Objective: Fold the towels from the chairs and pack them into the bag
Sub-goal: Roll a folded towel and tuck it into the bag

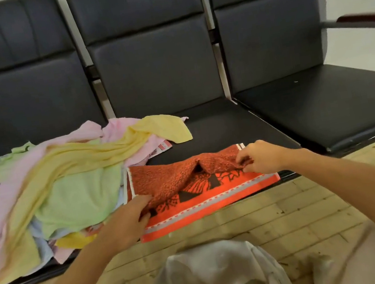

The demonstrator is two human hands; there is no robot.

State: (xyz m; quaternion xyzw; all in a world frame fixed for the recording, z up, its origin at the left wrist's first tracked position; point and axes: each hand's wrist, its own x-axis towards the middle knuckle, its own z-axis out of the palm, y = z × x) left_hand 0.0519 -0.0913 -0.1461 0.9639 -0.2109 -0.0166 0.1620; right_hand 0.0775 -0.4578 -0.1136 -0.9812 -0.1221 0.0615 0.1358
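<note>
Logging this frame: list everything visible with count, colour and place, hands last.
orange towel: one, orange with black pattern, front edge of the middle seat, partly folded.
towel pile: several, pink, yellow, green, blue, on the left seat, spilling onto the middle one.
chairs: three, dark, joined in a row.
armrest: one, dark reddish, far right.
bag: one, pale grey fabric, on the floor.
floor: pale boards.
left hand: grips the orange towel's left side.
right hand: pinches its folded right edge.

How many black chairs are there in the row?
3: the left chair holds the towel pile, the middle chair the orange towel, the right chair is by the armrest. More may be out of view.
</note>
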